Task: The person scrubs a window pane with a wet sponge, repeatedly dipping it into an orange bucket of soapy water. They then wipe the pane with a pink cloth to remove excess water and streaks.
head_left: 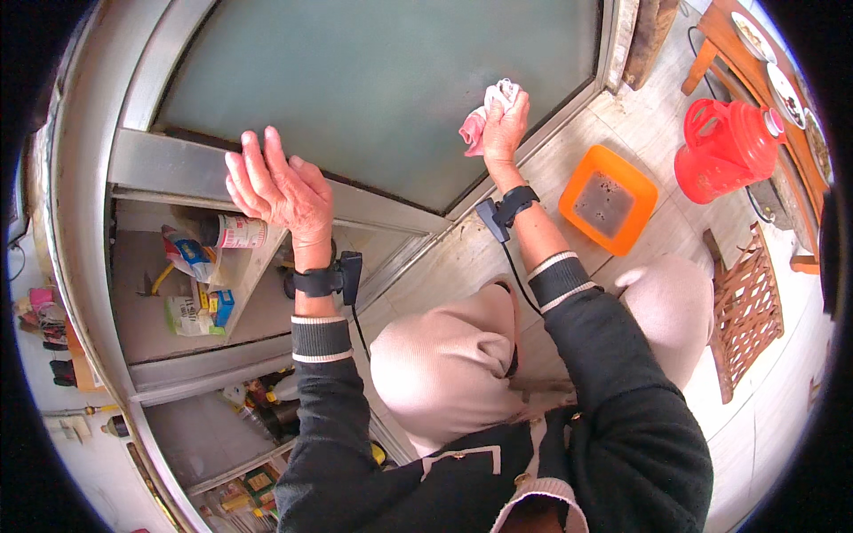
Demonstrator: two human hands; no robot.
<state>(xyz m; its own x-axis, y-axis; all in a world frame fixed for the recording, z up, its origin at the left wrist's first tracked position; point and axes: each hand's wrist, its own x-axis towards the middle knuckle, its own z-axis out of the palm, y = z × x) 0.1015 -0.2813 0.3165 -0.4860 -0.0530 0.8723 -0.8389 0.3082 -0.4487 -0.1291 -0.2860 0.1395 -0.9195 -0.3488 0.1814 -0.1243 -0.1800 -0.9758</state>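
A pink and white cloth (475, 127) is bunched in my right hand (506, 129), which is closed round it against or just before the frosted glass panel (373, 80). My left hand (280, 191) has its fingers stretched out, at the metal frame (173, 167) along the panel's lower edge. Nothing shows in that hand. Whether its palm rests on the frame is hidden. Both wrists carry black straps with small boxes and cables. To the right of my right forearm, an orange basin (649, 197) of murky grey water stands on the floor.
A red thermos jug (724, 153) stands right of the basin, near a wooden table (721, 43) with plates on it. A woven wooden stool (749, 306) is beside my knee. At left, open cabinet shelves (147, 311) hold packets, a tin (242, 232) and bottles.
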